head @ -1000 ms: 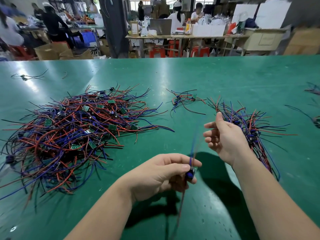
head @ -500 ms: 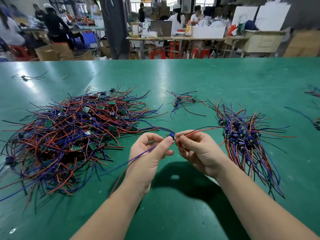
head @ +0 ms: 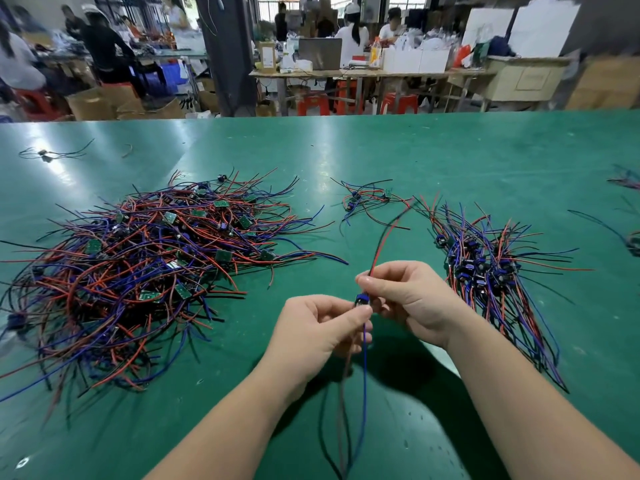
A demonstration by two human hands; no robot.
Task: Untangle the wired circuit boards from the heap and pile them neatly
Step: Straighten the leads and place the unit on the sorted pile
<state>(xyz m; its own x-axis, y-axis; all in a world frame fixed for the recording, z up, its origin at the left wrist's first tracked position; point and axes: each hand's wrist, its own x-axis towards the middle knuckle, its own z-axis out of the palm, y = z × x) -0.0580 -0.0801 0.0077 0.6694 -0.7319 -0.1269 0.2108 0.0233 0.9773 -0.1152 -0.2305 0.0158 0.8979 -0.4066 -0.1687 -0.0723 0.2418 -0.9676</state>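
A big tangled heap (head: 145,268) of small green circuit boards with red, blue and black wires lies on the left of the green table (head: 433,157). A tidier pile (head: 485,268) of boards with aligned wires lies on the right. Between them, above the table, I hold one wired board (head: 362,301). My left hand (head: 322,337) pinches it from below, where its blue and black wires hang toward me. My right hand (head: 412,299) pinches it from above, where its red and black wires rise away from me.
A small loose cluster of wired boards (head: 370,200) lies behind my hands. Stray wires lie at the far left (head: 52,154) and at the right edge (head: 627,178). Beyond the table's far edge stand workbenches, stools, boxes and several people.
Both hands have turned the single board from lying sideways to standing upright and brought it lower, nearer to me. Its red wire now points up and away, its blue wire hangs down.
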